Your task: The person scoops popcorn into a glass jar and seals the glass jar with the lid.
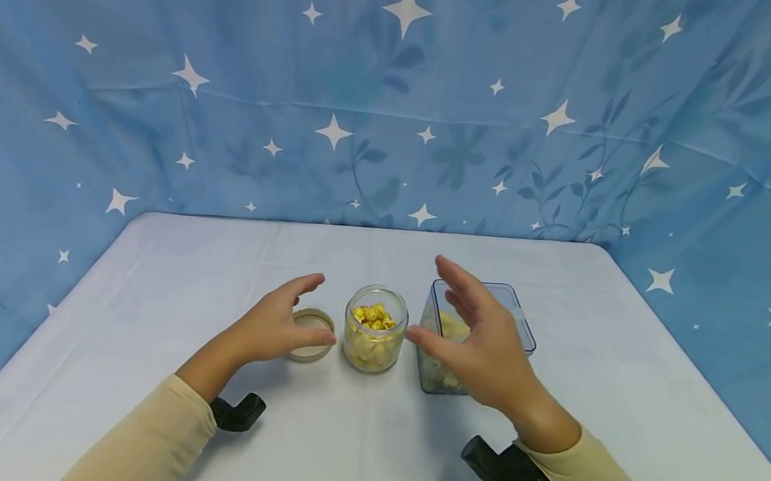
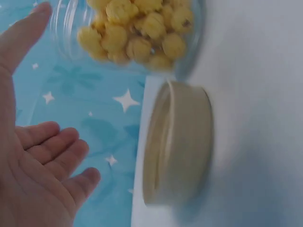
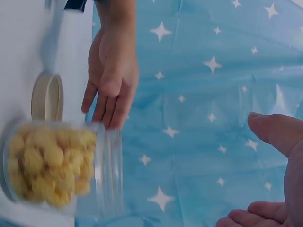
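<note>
A clear glass jar [image 1: 373, 353] stands upright without its lid, partly filled with yellow popcorn [image 1: 373, 316]. To its left lies a beige round lid [image 1: 310, 353], seen closely as a lid [image 2: 184, 146] in the left wrist view. My left hand [image 1: 275, 325] hovers over the lid's left side, fingers and thumb spread, holding nothing. On the jar's other side, my right hand [image 1: 486, 343] is raised with thumb and fingers apart, also holding nothing. Behind it is a clear bluish square container [image 1: 431, 372] with popcorn inside, partly hidden by that hand.
A white cloth [image 1: 171, 284] covers the table under the jar, lid and container. A blue curtain [image 1: 271, 50] with white stars rises behind and along the sides. Black wrist mounts [image 1: 500, 465] sit at both sleeves.
</note>
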{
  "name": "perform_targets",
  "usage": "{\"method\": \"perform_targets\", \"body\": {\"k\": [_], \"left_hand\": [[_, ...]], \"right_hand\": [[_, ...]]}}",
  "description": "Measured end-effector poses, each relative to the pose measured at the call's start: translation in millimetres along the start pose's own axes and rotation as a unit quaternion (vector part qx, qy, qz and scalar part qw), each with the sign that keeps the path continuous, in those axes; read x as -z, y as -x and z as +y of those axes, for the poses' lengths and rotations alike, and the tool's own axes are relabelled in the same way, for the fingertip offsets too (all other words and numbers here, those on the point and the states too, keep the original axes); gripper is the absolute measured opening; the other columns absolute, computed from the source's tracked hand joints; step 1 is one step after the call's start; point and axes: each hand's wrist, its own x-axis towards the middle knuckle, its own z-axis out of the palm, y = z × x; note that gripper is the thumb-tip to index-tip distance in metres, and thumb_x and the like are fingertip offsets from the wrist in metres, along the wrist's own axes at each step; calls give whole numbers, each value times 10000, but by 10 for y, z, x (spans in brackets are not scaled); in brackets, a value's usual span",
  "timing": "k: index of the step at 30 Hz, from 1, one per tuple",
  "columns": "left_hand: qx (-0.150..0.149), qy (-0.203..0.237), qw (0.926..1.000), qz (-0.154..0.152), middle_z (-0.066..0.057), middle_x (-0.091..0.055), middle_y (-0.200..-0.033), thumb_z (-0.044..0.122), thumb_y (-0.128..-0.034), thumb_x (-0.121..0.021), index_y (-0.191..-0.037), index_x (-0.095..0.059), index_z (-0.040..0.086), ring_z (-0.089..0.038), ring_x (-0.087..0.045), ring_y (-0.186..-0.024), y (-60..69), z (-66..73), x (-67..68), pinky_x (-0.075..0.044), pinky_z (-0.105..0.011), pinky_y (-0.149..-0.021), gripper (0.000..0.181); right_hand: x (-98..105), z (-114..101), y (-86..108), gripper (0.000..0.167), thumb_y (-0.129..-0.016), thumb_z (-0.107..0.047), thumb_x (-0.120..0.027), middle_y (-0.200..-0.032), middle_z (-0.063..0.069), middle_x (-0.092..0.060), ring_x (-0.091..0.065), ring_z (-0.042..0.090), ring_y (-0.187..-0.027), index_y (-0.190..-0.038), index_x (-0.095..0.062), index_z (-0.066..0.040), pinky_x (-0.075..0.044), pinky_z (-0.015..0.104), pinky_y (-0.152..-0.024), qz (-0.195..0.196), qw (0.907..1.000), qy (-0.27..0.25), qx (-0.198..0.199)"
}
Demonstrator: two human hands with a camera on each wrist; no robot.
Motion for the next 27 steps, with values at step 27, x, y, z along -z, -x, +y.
{"method": "perform_targets", "body": {"k": [27], "left_hand": [[585, -871, 9935, -452, -309, -415, -1457, 283, -711, -922, -1480, -316, -132, -451, -408, -1343, 52, -294, -85, -350, -575, -1084, 1064]], "right_hand": [[-947, 223, -53, 1003, -791, -209, -846, -1549, 244, -301, -400, 378, -1351, -1534, -231, 67, -353, 540, -1101, 326, 9815, -119, -1885]]}}
